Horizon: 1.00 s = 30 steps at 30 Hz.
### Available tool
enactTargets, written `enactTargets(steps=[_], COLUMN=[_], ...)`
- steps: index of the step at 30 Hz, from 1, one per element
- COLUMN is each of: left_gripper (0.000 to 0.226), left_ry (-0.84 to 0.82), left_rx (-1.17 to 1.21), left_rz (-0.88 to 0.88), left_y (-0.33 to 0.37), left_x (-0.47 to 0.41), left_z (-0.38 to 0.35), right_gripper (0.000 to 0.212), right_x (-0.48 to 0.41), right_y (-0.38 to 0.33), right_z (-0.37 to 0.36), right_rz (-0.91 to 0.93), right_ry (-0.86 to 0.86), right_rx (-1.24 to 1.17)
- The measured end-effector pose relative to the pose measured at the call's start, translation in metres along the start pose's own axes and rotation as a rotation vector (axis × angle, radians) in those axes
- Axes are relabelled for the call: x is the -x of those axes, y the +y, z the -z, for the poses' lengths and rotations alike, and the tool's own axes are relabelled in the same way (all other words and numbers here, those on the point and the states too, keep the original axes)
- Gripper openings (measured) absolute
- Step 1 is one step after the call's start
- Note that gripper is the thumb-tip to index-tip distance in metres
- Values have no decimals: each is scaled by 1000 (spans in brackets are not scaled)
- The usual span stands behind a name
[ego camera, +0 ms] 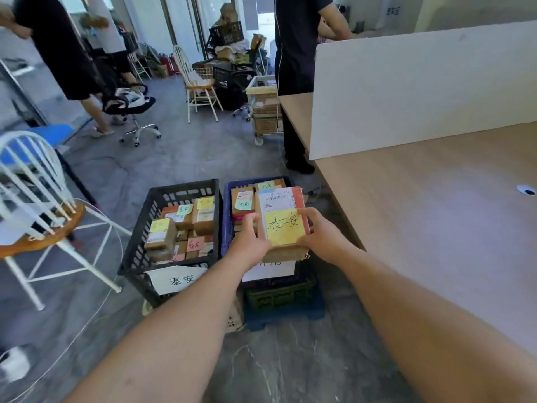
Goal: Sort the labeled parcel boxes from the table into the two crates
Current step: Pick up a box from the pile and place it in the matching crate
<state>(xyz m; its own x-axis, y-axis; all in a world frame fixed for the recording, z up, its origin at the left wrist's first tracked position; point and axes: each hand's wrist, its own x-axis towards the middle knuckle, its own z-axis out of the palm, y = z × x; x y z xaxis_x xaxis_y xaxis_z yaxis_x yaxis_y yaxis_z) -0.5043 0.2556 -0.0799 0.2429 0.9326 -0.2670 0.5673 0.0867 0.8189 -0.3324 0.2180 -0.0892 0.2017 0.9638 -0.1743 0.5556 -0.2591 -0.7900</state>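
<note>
Parcel box sits between my two hands, held in the air over the near edge of the blue crate. My left hand grips its left side with the thumb on top, and my right hand clasps the right side the same way. A yellow note on its top reads 泰安. Just beside the blue crate, on its left, stands the black crate, part-filled with small noted boxes and fronted by a white sign with the same 泰安. The blue crate's own sign is mostly hidden behind the box. The wooden table runs along my right, with a white board upright on it.
</note>
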Motion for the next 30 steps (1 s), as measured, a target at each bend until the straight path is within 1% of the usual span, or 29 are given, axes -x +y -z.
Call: enactTargets(steps=[1, 3, 6, 12, 18, 25, 30], left_gripper=[70, 84, 91, 95, 96, 94, 94], left_ry=[-5, -8, -11, 33, 29, 9, -1], left_rx=[-1, 4, -28, -64, -73, -73, -84], left_rz=[-18, -44, -50, -5, 38, 87, 134], left_y=[-5, -15, -34, -84, -136, -182, -191], left_x=[-6, -19, -43, -94, -138, -173, -204], left_z=[10, 32, 69, 148, 210, 239, 245], right_gripper=[71, 76, 80, 77, 74, 74, 74], right_x=[-8, -25, -53, -110, -155, -193, -228], right_y=[-8, -25, -53, -114, -153, -164, -163], right_z=[-7, -24, -53, -121, -187, -238, -254], right_rz=[11, 13, 3, 43, 40, -8, -48], right_ry=[-7, -34, -63, -94, -133, -182, -216], right_rx=[7, 12, 35, 172, 204, 228, 242])
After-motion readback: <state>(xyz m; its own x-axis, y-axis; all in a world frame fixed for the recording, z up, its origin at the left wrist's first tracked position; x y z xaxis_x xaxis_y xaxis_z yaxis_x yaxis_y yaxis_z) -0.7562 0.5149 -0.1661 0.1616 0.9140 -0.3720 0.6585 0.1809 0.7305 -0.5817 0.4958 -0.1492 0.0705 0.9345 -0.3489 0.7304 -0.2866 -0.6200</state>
